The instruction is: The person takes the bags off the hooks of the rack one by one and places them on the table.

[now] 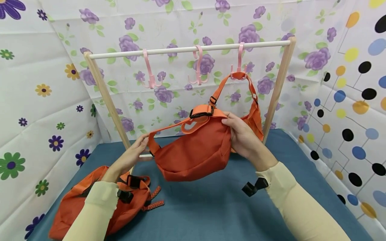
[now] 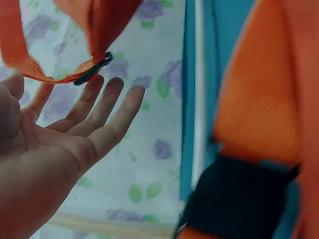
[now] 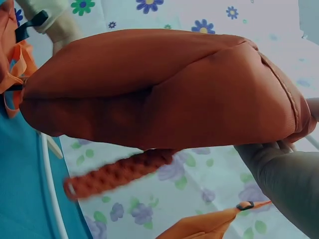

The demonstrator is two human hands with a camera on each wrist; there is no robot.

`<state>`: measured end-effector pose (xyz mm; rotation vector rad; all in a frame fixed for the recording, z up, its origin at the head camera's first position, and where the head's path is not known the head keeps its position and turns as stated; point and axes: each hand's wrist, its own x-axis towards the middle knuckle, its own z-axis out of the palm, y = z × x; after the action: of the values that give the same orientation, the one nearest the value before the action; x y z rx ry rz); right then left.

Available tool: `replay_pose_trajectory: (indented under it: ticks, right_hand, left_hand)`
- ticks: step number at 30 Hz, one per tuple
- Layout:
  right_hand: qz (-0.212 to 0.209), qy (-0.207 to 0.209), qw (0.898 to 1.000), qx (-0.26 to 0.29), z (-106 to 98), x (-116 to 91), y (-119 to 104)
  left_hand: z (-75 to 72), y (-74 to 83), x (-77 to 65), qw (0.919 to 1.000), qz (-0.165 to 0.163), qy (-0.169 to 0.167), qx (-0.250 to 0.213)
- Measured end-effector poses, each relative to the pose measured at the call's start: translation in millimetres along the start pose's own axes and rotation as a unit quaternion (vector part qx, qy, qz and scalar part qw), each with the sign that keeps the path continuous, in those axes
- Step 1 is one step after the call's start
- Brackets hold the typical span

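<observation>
An orange-red sling bag (image 1: 193, 150) is held up in front of the rack, its lower edge above the blue surface. My right hand (image 1: 242, 135) grips its upper right corner, thumb on the front and fingers hidden behind. My left hand (image 1: 132, 155) is at the bag's left end beside the orange strap (image 1: 153, 144). In the left wrist view, its fingers spread fairly straight, with the strap across the index fingertip. A black buckle (image 1: 201, 114) sits on top of the bag. From beneath, a braided red zipper pull (image 3: 119, 174) dangles.
A rack with a white bar (image 1: 181, 50) and wooden legs stands behind. Three pink hooks hang from it; the right hook (image 1: 240, 63) carries another orange bag (image 1: 254, 117). A third orange-red bag (image 1: 75, 207) lies on the blue cloth (image 1: 205, 214) at left, partly under my left forearm.
</observation>
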<state>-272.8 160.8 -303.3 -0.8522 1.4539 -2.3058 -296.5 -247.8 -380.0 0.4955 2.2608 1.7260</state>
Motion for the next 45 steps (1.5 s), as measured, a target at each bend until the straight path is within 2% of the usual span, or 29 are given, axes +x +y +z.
replay_pose_trajectory:
  ticks: [6, 10, 20, 27, 30, 34, 45]
  right_hand:
    - [-0.006, 0.022, 0.999, 0.029, -10, -6, 2]
    - [0.0, 0.049, 0.998, 0.045, -19, -11, 6]
    - [0.026, 0.092, 0.995, 0.026, -40, -23, 28]
    - [0.072, 0.114, 0.991, 0.025, -56, -42, 44]
    - [0.084, 0.108, 0.99, 0.025, -62, -49, 53]
    - [0.116, 0.109, 0.987, 0.025, -69, -58, 68]
    - [0.196, 0.099, 0.975, 0.044, -84, -82, 97]
  left_hand:
    - [19.1, -9.8, 3.9, 0.9967, -0.01, -0.025, -0.077]
    - [26.2, -10.4, 5.5, 0.9955, -0.007, -0.018, -0.093]
    - [21.8, -9.6, 3.1, 0.9972, 0.019, 0.043, -0.059]
    - [21.9, -4.1, -4.7, 0.9977, -0.005, 0.066, -0.014]
    - [22.3, -1.0, -8.6, 0.9981, -0.016, 0.057, 0.014]
    - [20.5, -1.6, -11.9, 0.9979, -0.041, 0.026, 0.044]
    - [23.3, -16.0, -19.8, 0.9905, -0.118, -0.052, 0.048]
